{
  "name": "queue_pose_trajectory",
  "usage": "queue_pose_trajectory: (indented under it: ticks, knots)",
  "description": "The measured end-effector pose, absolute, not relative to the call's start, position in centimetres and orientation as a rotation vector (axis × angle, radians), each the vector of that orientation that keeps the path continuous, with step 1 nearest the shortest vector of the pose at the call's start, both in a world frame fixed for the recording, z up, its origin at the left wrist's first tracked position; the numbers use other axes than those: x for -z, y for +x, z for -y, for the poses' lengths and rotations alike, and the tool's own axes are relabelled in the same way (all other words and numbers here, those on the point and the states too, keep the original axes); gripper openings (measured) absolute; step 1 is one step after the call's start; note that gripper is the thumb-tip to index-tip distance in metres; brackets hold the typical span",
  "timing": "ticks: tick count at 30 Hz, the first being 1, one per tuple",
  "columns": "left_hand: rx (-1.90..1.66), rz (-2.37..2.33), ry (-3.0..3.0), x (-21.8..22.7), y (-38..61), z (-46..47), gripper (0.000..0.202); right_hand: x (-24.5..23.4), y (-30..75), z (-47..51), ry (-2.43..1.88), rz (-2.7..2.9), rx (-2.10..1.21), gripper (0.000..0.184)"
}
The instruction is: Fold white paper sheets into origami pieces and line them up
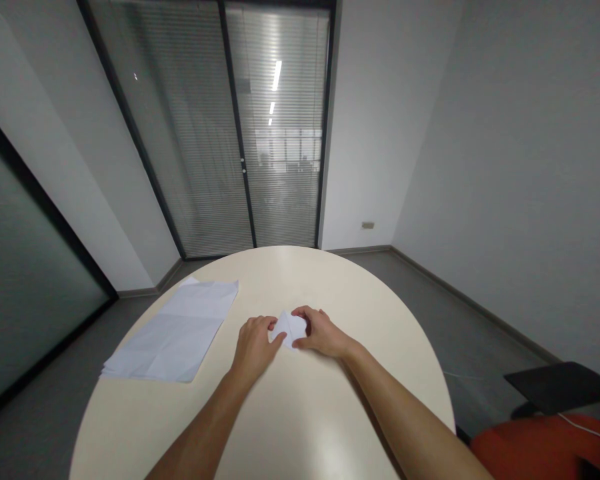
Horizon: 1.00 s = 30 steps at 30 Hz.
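A small folded piece of white paper (289, 328) is between my two hands, low over the middle of the round table. Crease lines run across its face, and its top comes to a point. My left hand (256, 343) grips its left edge, thumb in front and fingers curled behind. On the opposite side, my right hand (321, 332) holds the right edge between the thumb and the curled fingers. Parts of the paper's edges are hidden by my fingers.
The cream round table (300, 273) carries a stack of creased white sheets (185, 330) at the left. At the lower right stands a red chair (525, 450) with a black armrest (563, 387). Beyond the table are glass doors with blinds (280, 200) and grey walls.
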<state>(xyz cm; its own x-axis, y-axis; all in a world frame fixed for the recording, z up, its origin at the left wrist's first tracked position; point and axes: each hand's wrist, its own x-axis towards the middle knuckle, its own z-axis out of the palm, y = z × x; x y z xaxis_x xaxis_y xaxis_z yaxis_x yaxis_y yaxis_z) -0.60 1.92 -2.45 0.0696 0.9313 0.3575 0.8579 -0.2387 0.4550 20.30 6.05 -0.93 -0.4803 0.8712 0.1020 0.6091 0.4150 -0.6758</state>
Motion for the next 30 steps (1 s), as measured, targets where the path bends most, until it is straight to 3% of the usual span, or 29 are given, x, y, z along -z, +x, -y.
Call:
queue_pose_trajectory:
  ticks: [10,16,21,30]
  knots:
    - [-1.318,-1.719,2.086,2.9,-0.7,-2.9,0.009,1.5,20.1,-6.1,-1.038,2.069,-0.762,0.052]
    - [-1.391,-1.629,2.011,2.1,-0.5,-2.5,0.012,0.9,19.7,-6.0,-1.011,2.008,-0.581,0.006]
    - [-1.431,-1.58,2.16,1.4,-0.3,-1.9,0.012,0.3,19.4,-5.8,-0.918,1.956,-0.491,0.019]
    - [-1.423,-1.492,2.316,1.1,-0.6,-1.9,0.014,-0.6,19.2,-5.5,-0.841,2.039,-0.36,0.013]
